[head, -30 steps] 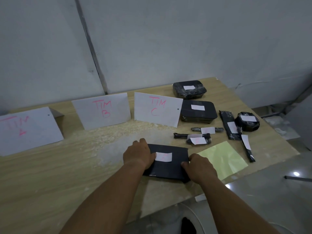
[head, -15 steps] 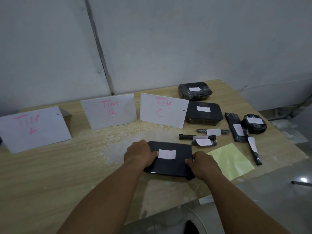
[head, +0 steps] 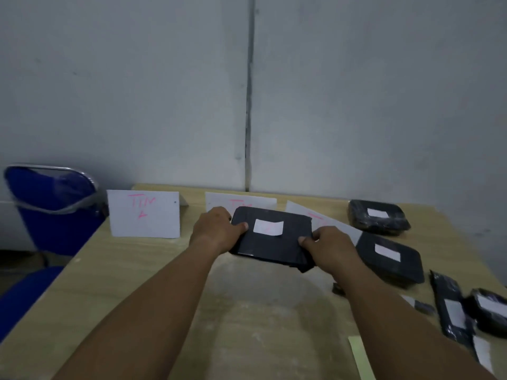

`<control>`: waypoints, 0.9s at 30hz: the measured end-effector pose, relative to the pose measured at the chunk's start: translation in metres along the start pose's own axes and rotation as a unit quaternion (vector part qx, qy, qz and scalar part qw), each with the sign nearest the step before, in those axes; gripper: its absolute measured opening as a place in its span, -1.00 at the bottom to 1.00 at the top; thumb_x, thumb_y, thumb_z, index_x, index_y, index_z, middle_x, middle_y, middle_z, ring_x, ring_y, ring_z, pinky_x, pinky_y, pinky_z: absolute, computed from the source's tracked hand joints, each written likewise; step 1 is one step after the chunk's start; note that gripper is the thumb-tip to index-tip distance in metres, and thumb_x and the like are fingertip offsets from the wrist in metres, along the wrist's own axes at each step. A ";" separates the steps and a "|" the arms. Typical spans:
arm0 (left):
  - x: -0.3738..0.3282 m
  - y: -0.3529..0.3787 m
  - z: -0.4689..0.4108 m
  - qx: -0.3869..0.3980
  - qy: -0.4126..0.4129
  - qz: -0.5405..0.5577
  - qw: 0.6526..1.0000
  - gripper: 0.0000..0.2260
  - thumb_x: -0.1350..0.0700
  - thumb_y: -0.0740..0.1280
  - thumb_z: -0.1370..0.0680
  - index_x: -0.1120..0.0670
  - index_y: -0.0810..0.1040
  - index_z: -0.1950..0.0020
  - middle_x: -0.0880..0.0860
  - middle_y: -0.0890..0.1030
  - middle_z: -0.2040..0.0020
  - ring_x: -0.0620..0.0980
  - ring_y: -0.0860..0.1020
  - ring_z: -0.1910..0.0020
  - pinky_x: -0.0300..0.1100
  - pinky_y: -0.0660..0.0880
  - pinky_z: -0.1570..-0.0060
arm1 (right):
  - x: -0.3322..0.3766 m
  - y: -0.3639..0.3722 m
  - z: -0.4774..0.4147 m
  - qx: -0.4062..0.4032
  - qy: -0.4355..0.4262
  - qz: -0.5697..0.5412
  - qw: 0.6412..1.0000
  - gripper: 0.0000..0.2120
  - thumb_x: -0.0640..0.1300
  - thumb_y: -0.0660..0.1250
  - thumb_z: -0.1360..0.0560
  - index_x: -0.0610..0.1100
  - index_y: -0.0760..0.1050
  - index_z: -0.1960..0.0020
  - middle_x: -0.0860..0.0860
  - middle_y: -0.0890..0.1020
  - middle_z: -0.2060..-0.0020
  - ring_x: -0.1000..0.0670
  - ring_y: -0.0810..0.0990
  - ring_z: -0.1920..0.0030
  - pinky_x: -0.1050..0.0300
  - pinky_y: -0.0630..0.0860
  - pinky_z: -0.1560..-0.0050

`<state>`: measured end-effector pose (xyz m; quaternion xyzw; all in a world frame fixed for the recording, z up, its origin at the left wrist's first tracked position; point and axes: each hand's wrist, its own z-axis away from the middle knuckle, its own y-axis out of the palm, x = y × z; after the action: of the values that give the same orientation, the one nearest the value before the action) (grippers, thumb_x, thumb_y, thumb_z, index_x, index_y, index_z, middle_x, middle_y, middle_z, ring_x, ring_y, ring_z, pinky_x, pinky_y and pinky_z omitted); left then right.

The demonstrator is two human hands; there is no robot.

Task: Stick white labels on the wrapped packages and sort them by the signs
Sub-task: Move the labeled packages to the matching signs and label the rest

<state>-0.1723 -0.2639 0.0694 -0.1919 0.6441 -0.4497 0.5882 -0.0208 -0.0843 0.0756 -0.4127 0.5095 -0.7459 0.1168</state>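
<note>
both arms reached out; the left hand [head: 216, 230] and right hand [head: 330, 249] had fingers clamped on the black package [head: 271, 242] above the bench [head: 260, 311].

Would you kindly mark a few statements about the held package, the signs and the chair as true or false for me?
1. The left hand and the right hand both grip the flat black package. True.
2. That package bears nothing on its top face. False: a white label is stuck there.
3. The leftmost sign stands upright on the table. True.
4. The seat to the left of the table is red. False: the chair is blue.
</note>
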 end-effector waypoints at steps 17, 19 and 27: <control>-0.022 -0.033 -0.116 -0.092 0.000 0.021 0.996 -0.82 0.03 0.37 -0.55 0.12 0.66 0.01 0.06 0.63 0.03 0.03 0.52 0.13 -0.19 0.41 0.20 | 0.074 -0.008 -0.137 -0.044 -0.030 -0.060 0.997 -0.73 -0.08 0.21 -0.56 -0.24 0.55 0.14 -0.11 0.60 0.25 0.03 0.48 0.35 0.19 0.29 0.46; -0.021 -0.035 -0.140 -0.095 0.010 0.019 0.995 -0.81 0.03 0.36 -0.56 0.12 0.66 -0.05 0.04 0.63 0.00 0.00 0.49 0.13 -0.19 0.40 0.16 | 0.085 -0.003 -0.156 -0.056 -0.023 -0.067 0.996 -0.73 -0.06 0.20 -0.57 -0.24 0.52 0.13 -0.08 0.57 0.24 0.00 0.48 0.32 0.19 0.30 0.45; -0.013 -0.033 -0.227 -0.060 0.023 0.001 0.998 -0.82 0.06 0.33 -0.57 0.05 0.63 -0.13 0.04 0.66 -0.05 0.05 0.55 0.04 -0.19 0.42 0.09 | 0.114 0.018 -0.220 -0.066 -0.006 -0.069 0.995 -0.67 -0.07 0.18 -0.62 -0.30 0.50 -0.20 -0.18 0.60 -0.07 -0.09 0.54 0.12 -0.03 0.57 0.05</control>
<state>-0.3899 -0.1906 0.0817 -0.2157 0.6838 -0.4135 0.5612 -0.2584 -0.0142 0.0861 -0.4585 0.5269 -0.7145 0.0408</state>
